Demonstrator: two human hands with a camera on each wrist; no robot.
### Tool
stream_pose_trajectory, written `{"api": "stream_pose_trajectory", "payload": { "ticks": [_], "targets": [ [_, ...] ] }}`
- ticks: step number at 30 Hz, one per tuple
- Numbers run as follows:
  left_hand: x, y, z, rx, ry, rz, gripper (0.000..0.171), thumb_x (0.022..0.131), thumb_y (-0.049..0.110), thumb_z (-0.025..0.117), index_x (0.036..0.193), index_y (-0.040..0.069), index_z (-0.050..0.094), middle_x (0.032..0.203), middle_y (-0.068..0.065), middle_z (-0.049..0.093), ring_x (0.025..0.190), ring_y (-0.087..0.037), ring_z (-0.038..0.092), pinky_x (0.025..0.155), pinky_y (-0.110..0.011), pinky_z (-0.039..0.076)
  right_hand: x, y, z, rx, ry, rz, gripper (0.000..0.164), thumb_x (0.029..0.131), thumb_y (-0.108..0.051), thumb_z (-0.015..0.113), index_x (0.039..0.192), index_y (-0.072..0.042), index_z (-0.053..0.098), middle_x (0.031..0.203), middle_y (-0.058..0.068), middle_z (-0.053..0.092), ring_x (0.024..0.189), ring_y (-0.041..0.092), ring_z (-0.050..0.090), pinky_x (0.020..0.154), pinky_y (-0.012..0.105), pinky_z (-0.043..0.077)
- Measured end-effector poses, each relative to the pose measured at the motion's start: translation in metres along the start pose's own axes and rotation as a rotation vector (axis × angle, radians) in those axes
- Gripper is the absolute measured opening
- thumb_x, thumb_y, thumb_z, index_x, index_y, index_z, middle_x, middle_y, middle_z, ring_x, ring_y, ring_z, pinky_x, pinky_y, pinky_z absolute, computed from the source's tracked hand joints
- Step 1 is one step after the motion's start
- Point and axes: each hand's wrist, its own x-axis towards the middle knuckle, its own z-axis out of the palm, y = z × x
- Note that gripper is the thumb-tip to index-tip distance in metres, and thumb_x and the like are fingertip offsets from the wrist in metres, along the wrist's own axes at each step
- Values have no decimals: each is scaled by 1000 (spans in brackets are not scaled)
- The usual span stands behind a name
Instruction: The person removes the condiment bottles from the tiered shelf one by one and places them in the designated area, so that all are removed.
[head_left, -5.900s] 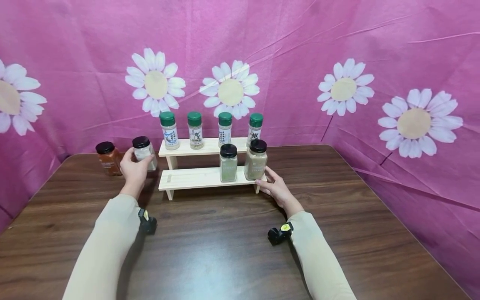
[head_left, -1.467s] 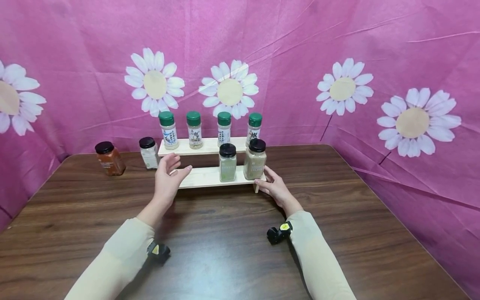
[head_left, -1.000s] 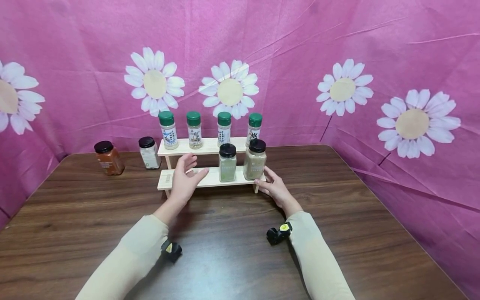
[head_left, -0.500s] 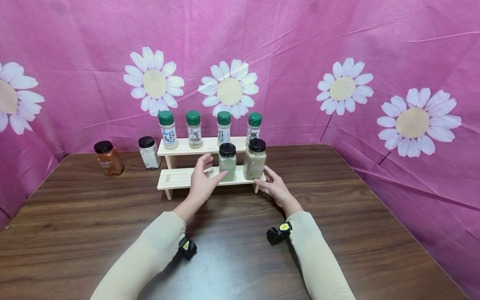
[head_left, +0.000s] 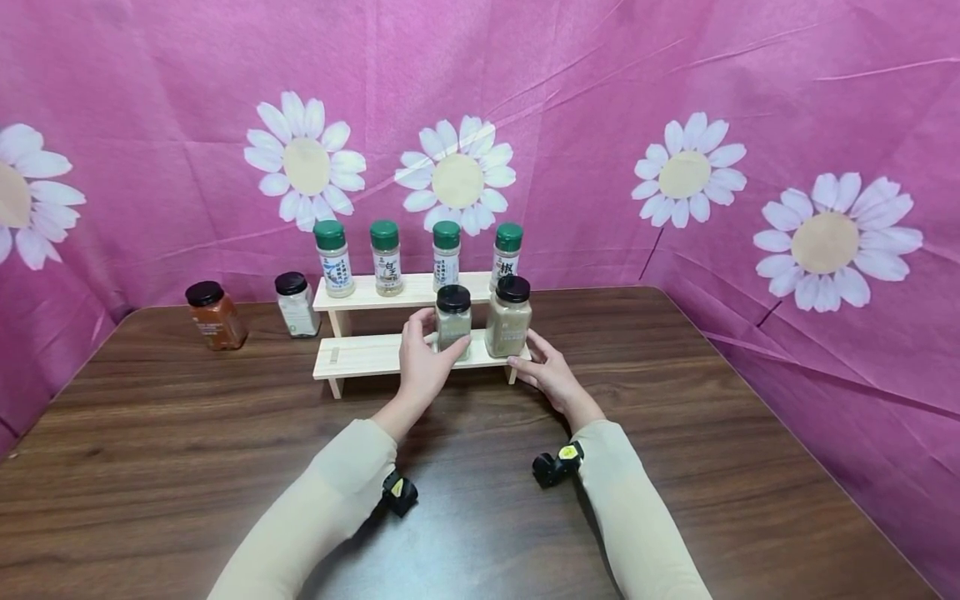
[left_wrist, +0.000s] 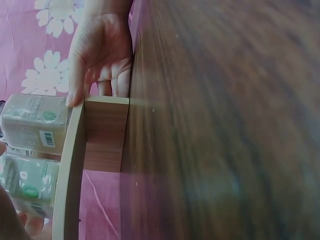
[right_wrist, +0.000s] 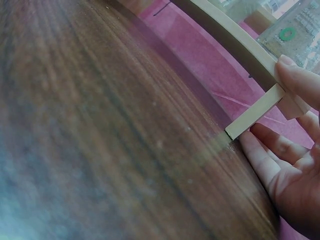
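Observation:
A two-step wooden spice rack [head_left: 362, 357] stands on the table. On its lower step, my left hand [head_left: 422, 363] holds a black-capped jar of pale green powder [head_left: 452, 327], thumb in front and fingers round the far left side. The jar is upright. Just right of it sits a black-capped jar of beige powder [head_left: 508, 327]. My right hand [head_left: 552, 377] grips the rack's right end; in the right wrist view its thumb [right_wrist: 300, 77] lies on the board's edge and its other fingers are by the leg [right_wrist: 255, 112].
Several green-capped shakers [head_left: 387, 268] line the upper step. Left of the rack, a white-filled jar [head_left: 298, 312] and a red-orange spice jar [head_left: 217, 321] stand on the brown table [head_left: 480, 533]. A pink flowered cloth [head_left: 570, 100] hangs behind.
My left hand has let go of the white-filled jar, now a little further right, and has moved right along the rack to take hold of the green-powder jar. The right hand stays put.

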Motion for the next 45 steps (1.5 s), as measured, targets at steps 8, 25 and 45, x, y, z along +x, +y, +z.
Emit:
{"api": "stream_pose_trajectory", "payload": {
  "ticks": [8, 25, 45],
  "targets": [
    [1, 2, 11, 50, 61, -27, 57, 63, 14, 75, 108, 0, 43, 105, -14, 44, 92, -25, 46, 78, -30, 41, 1, -1, 0, 1, 9, 0, 66, 81, 7, 53, 136, -9, 21, 126, 26, 35, 90, 17, 53, 82, 33, 42],
    [3, 6, 20, 186, 142, -56, 57, 63, 22, 76, 105, 5, 41, 101, -8, 45, 91, -22, 46, 77, -30, 39, 2, -2, -1, -4, -1, -12, 66, 81, 7, 53, 136, -9, 21, 124, 27, 35, 88, 16, 54, 81, 33, 43],
    [1, -3, -14, 79, 173, 6, 55, 59, 14, 79, 104, 2, 50, 100, -11, 50, 92, -23, 47, 78, -31, 39, 0, 0, 0, -13, 0, -2, 67, 81, 6, 53, 137, -9, 20, 126, 26, 34, 90, 16, 54, 82, 32, 42]
  ]
}}
